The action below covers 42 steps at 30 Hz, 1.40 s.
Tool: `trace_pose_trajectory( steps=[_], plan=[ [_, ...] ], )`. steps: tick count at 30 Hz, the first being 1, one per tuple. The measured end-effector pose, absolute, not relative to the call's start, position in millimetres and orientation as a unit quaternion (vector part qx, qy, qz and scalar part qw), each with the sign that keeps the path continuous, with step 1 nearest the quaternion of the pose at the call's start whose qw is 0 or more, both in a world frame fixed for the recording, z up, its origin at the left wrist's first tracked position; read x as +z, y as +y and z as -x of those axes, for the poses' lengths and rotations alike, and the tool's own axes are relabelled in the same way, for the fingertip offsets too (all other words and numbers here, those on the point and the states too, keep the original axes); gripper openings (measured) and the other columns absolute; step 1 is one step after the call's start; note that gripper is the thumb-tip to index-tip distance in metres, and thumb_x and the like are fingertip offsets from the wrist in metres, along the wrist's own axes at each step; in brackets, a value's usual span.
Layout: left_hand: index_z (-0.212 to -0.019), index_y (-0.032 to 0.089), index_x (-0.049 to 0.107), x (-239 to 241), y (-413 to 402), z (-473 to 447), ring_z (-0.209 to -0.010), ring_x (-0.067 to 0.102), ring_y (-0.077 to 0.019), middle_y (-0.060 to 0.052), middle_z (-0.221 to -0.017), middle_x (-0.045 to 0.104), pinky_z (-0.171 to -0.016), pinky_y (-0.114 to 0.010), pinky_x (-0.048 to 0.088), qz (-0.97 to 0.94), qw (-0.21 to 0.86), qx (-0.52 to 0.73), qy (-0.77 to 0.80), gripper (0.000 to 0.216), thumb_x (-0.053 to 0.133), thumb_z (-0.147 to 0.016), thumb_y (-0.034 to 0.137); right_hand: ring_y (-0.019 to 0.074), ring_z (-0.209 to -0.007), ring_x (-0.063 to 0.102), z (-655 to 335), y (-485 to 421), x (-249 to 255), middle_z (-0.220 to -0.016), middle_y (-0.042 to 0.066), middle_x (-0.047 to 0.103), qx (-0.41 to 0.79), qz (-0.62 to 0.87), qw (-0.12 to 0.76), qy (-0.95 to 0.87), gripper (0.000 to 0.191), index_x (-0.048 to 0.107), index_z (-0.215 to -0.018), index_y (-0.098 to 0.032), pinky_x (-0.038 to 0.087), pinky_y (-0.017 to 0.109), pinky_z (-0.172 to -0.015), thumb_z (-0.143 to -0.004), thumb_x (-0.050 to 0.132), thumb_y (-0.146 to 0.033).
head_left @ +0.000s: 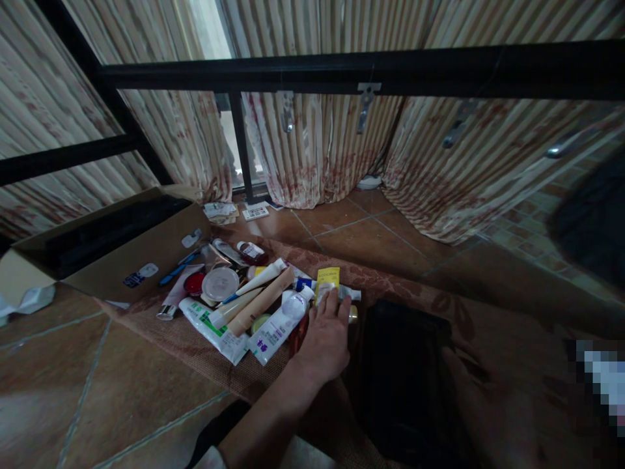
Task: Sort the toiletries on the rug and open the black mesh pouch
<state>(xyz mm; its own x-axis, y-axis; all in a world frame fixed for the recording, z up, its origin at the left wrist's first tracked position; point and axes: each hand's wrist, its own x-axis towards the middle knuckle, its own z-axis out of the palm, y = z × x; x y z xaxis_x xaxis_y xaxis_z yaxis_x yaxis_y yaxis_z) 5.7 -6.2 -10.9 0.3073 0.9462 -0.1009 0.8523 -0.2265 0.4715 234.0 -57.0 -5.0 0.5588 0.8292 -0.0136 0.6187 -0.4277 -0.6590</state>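
The small yellow printed packet (328,277) lies at two o'clock on the pile of plastic tubes and jars (263,303), by the left hand's (325,342) slightly parted fingertips; grip unclear. At the black rectangular container's (407,378) three o'clock is the dim right hand (488,398), grip also unclear. A brown cardboard box (141,253) sits at the pile's ten o'clock.

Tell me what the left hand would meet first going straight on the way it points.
The left hand would likely meet the yellow packet first; its fingers may already be touching it, though depth is unclear.
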Motion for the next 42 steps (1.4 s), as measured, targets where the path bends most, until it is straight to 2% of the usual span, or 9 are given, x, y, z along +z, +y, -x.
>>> trace_pose_trajectory(
  steps=[5, 11, 18, 24, 27, 30, 35, 38, 42],
  plan=[
    [-0.148, 0.007, 0.034, -18, 3, -3, -0.144, 0.029, -0.0355, -0.023, -0.158, 0.025, -0.118, -0.045, 0.029, -0.743, 0.205, 0.166, 0.616, 0.082, 0.05, -0.069, -0.001, 0.0346, -0.087, 0.07, -237, -58, -7, -0.093, 0.014, 0.076, 0.177, 0.83, 0.296, -0.439, 0.052, 0.071, -0.11, -0.017, 0.051, 0.042, -0.072, -0.077, 0.053, -0.053],
    [-0.145, 0.013, 0.039, -23, 8, 1, -0.138, 0.041, -0.0303, -0.018, -0.151, 0.039, -0.113, -0.041, 0.039, -0.72, 0.201, 0.21, 0.63, 0.078, 0.049, -0.069, -0.004, 0.0359, -0.09, 0.069, -233, -58, -4, -0.096, 0.013, 0.076, 0.197, 0.841, 0.288, -0.415, 0.052, 0.071, -0.11, -0.019, 0.05, 0.044, -0.077, -0.075, 0.055, -0.054],
    [-0.136, 0.017, 0.05, -9, 3, 2, -0.133, 0.048, -0.0229, -0.012, -0.142, 0.05, -0.113, -0.038, 0.041, -0.724, 0.217, 0.365, 0.543, 0.058, 0.044, -0.081, 0.001, 0.0347, -0.093, 0.069, -233, -57, -3, -0.093, 0.011, 0.076, 0.201, 0.844, 0.281, -0.41, 0.052, 0.07, -0.11, -0.022, 0.049, 0.042, -0.078, -0.074, 0.055, -0.055],
    [-0.116, 0.019, 0.067, 4, 11, 24, -0.112, 0.063, -0.0207, -0.007, -0.119, 0.068, -0.102, -0.036, 0.048, -0.615, 0.286, 0.539, 0.499, 0.035, 0.053, -0.085, 0.013, 0.0344, -0.093, 0.069, -233, -58, -1, -0.094, 0.011, 0.075, 0.205, 0.843, 0.287, -0.407, 0.053, 0.071, -0.107, -0.021, 0.049, 0.041, -0.077, -0.072, 0.054, -0.056],
    [-0.112, 0.015, 0.068, 11, 17, 49, -0.097, 0.067, -0.0205, -0.008, -0.11, 0.072, -0.087, -0.032, 0.055, -0.524, 0.338, 0.594, 0.508, 0.033, 0.059, -0.08, 0.018, 0.0343, -0.09, 0.069, -231, -58, 0, -0.094, 0.012, 0.075, 0.205, 0.845, 0.28, -0.407, 0.051, 0.071, -0.107, -0.021, 0.05, 0.042, -0.076, -0.074, 0.053, -0.055],
    [-0.105, 0.013, 0.072, 20, 22, 74, -0.077, 0.068, -0.0184, -0.007, -0.095, 0.075, -0.07, -0.028, 0.055, -0.444, 0.334, 0.615, 0.559, 0.035, 0.065, -0.073, 0.021, 0.0362, -0.093, 0.068, -230, -57, 0, -0.097, 0.013, 0.075, 0.195, 0.848, 0.259, -0.418, 0.051, 0.071, -0.107, -0.02, 0.049, 0.045, -0.079, -0.075, 0.052, -0.056],
    [-0.095, 0.014, 0.075, 28, 25, 103, -0.081, 0.071, -0.021, -0.006, -0.092, 0.076, -0.07, -0.027, 0.056, -0.348, 0.27, 0.667, 0.601, 0.032, 0.066, -0.066, 0.021, 0.0364, -0.093, 0.068, -229, -56, 0, -0.099, 0.013, 0.074, 0.198, 0.851, 0.243, -0.422, 0.055, 0.07, -0.112, -0.02, 0.05, 0.044, -0.078, -0.076, 0.05, -0.057],
    [-0.094, 0.014, 0.075, 26, 25, 112, -0.077, 0.071, -0.0212, -0.006, -0.09, 0.077, -0.067, -0.027, 0.056, -0.322, 0.259, 0.649, 0.639, 0.033, 0.062, -0.064, 0.02, 0.036, -0.091, 0.069, -229, -55, 0, -0.095, 0.014, 0.075, 0.198, 0.851, 0.235, -0.426, 0.055, 0.07, -0.111, -0.019, 0.05, 0.043, -0.076, -0.076, 0.05, -0.056],
    [-0.09, 0.013, 0.076, 19, 27, 118, -0.064, 0.068, -0.0192, -0.005, -0.077, 0.075, -0.057, -0.026, 0.054, -0.355, 0.31, 0.575, 0.669, 0.032, 0.059, -0.063, 0.018, 0.036, -0.09, 0.069, -228, -54, -1, -0.094, 0.014, 0.075, 0.201, 0.855, 0.223, -0.424, 0.052, 0.069, -0.11, -0.019, 0.05, 0.044, -0.076, -0.078, 0.049, -0.055]
  ],
)
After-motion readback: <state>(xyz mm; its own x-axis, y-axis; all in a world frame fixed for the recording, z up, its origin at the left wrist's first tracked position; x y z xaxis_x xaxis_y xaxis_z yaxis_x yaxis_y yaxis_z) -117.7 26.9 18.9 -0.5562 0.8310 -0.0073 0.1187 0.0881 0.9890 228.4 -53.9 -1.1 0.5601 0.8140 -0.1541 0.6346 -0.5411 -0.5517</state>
